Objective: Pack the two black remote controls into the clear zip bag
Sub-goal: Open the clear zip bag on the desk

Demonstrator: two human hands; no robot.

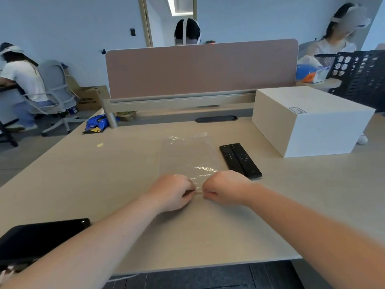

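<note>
A clear zip bag lies flat on the beige desk, stretching away from me. My left hand and my right hand sit side by side at its near edge, each pinching the plastic there. Two black remote controls lie side by side just right of the bag: one closer to the bag, the other touching it on the right. Both remotes rest on the desk, outside the bag.
A white box stands at the right rear. A pink divider panel closes the desk's far side. A black tablet lies at the near left corner. A blue snack packet sits far left. Other people sit around.
</note>
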